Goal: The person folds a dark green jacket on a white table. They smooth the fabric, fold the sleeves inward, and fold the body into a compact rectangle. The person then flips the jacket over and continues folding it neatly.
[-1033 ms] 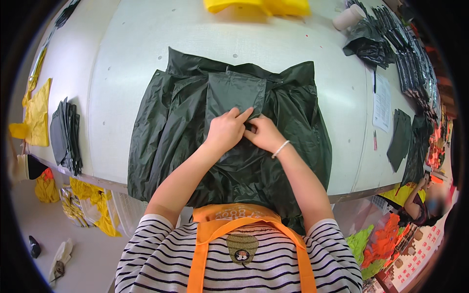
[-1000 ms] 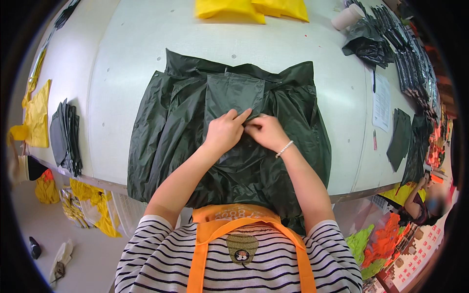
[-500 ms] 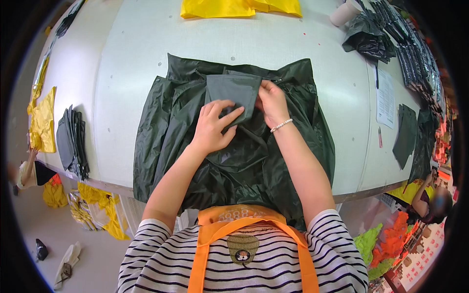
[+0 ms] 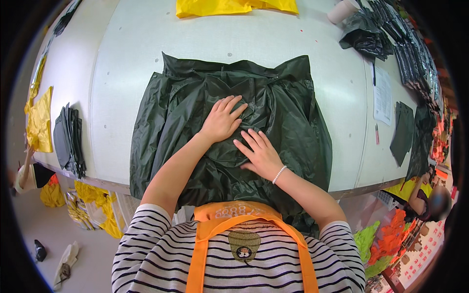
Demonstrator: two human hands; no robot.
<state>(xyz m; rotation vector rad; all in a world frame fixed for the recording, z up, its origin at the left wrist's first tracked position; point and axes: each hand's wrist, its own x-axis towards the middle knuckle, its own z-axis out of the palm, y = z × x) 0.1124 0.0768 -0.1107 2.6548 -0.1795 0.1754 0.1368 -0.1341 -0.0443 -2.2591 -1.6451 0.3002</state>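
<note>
A dark green, shiny garment [image 4: 298, 122] like a rain jacket lies spread and creased on the table in front of me, its lower part hanging over the near edge. On its middle rests my left hand [image 4: 223, 117], palm down, fingers stretched out. Just below and to the right, my right hand [image 4: 261, 154] also lies on the cloth with spread fingers and a beaded bracelet at the wrist. Neither hand grips anything. The flat panel seen earlier cannot be made out as a separate piece now.
The pale table [image 4: 132, 58] carries a yellow cloth [image 4: 234, 7] at the far edge. Dark folded pieces [image 4: 70, 139] lie left; a paper sheet [image 4: 383, 100], a red pen-like tool [image 4: 376, 134], a white roll [image 4: 343, 10] and stacked dark packages [image 4: 415, 58] lie right. Other people are at both sides.
A smooth dark green panel under my hands no longer shows on top of the garment. My right hand has let go of its edge and moved down and left. My left hand has flattened.
</note>
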